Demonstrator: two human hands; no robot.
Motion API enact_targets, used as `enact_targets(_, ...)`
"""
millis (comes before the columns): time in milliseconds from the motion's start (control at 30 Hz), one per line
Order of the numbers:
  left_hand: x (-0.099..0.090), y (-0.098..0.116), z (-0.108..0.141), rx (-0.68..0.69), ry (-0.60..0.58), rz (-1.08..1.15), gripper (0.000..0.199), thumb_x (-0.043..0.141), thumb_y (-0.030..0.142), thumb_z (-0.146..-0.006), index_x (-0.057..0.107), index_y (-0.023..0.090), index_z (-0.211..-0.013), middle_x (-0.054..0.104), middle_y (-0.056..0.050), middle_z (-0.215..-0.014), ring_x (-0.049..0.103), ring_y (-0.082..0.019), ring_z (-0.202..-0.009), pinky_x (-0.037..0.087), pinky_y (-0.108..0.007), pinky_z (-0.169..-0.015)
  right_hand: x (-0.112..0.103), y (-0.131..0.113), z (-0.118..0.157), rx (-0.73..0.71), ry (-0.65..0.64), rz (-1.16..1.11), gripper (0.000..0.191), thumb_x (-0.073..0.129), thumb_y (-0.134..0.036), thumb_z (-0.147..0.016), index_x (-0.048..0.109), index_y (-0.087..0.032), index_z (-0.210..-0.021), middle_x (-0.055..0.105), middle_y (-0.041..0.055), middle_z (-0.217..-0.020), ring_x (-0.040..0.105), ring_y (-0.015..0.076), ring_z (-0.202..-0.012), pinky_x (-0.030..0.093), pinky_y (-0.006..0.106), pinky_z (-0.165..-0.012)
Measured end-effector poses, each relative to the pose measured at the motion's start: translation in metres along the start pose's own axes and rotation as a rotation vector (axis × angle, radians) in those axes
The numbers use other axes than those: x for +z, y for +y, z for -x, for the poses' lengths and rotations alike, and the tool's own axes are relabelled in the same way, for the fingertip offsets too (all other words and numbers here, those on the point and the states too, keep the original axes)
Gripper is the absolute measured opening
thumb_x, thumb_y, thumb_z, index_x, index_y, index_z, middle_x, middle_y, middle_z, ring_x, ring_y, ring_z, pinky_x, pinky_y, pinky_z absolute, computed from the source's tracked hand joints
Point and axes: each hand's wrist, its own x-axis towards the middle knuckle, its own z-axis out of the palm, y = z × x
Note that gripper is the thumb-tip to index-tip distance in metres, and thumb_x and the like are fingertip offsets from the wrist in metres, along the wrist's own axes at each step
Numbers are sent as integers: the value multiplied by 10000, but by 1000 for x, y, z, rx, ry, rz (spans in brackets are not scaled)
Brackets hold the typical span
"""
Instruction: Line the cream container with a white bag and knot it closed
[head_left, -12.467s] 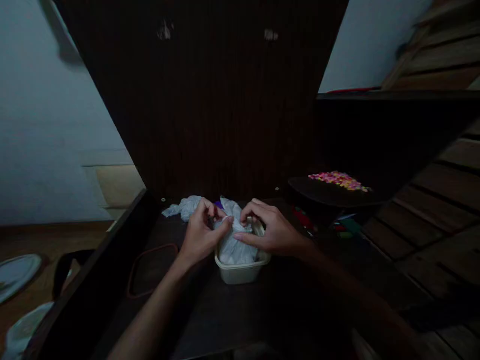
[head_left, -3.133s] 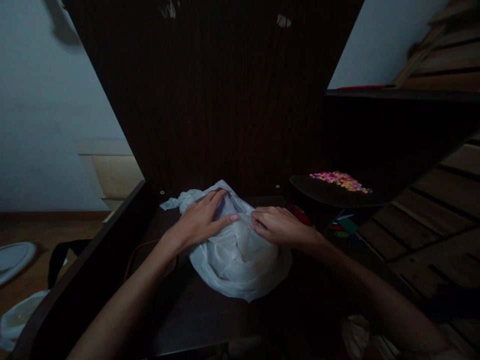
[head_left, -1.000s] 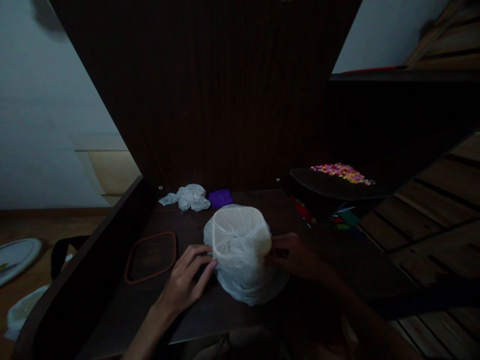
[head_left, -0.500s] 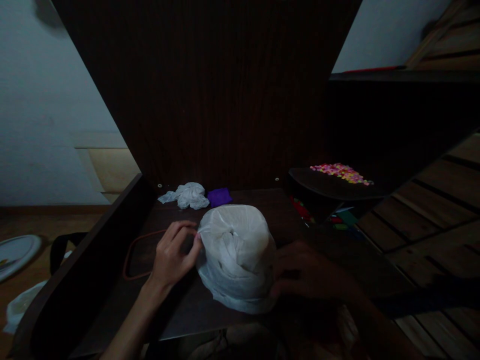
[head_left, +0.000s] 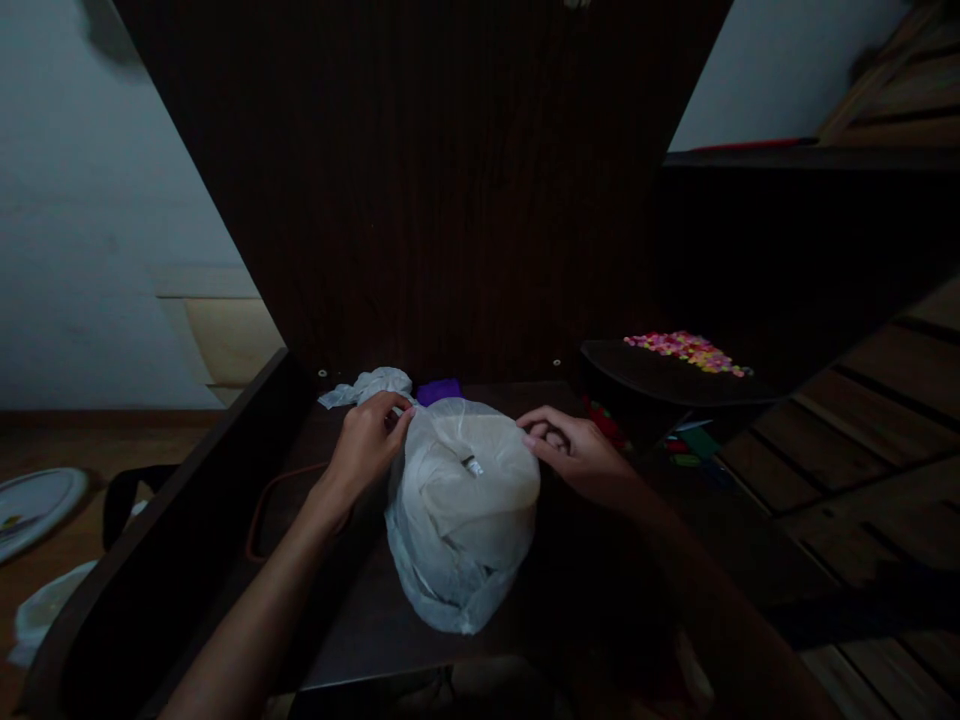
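Observation:
A bulky bundle wrapped in a thin white plastic bag (head_left: pixel 469 510) stands on the dark wooden surface (head_left: pixel 352 625). Its top is loosely folded, with a small gap near the middle. At its upper left, my left hand (head_left: pixel 373 432) pinches the bag's edge between thumb and fingers. My right hand (head_left: pixel 574 450) has curled fingers and thumb on the upper right edge of the bag, pinching the film. What lies inside the bag is hidden.
Behind the bundle lie a crumpled white bag (head_left: pixel 369 386) and a purple piece (head_left: pixel 439 391). A reddish-brown loop (head_left: pixel 259 510) is at left. Small pink and yellow pieces (head_left: pixel 686 350) cover a rounded shelf (head_left: pixel 622 372) at right. A raised side board (head_left: pixel 180 510) borders the left.
Both hands have moved up and away from me along the bag, the right one from its lower right side to its top edge. The bag's folds have shifted and its top is looser.

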Motion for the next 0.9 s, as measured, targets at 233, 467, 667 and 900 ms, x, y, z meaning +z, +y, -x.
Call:
enact_targets(233, 18, -6, -25, 18, -182, 91, 176, 564, 261, -845, 717, 177, -829, 758, -75, -831, 684, -215, -712, 530, -299, -684, -5, -1, 20, 26, 84, -73, 203, 577, -340, -879, 637, -177, -982, 545, -32, -691, 462, 103, -553, 341, 229, -501)
enact_targets(467, 4, -9, -3, -32, -192, 185, 293, 530, 340, -891, 706, 167, -1048, 772, -116, -1044, 738, -266, -914, 570, -365, -816, -3, 7, 35, 18, -110, 237, 175, 511, -246, -920, 675, -208, -966, 682, 20, -804, 582, 153, -691, 438, 290, -649)
enact_targets(667, -20, 13, 58, -225, -292, 522, 514, 519, 559, -964, 574, 198, -1326, 675, -136, -1343, 660, -300, -1210, 521, -422, -1028, -17, 13, 28, 7, -209, 65, 959, 798, -420, -767, 311, -238, -1573, 536, 159, -1440, 628, 199, -871, 541, 329, -664)
enact_targets(900, 11, 11, 89, -177, -364, 484, 989, 693, 614, -825, 242, 166, -1584, 472, -181, -1555, 493, -361, -1398, 414, -481, -1150, 14, 23, 9, 83, -310, -81, 1544, 976, -464, -455, 24, -174, -1636, 188, 210, -1675, 248, 395, -1516, 242, 544, -1226)
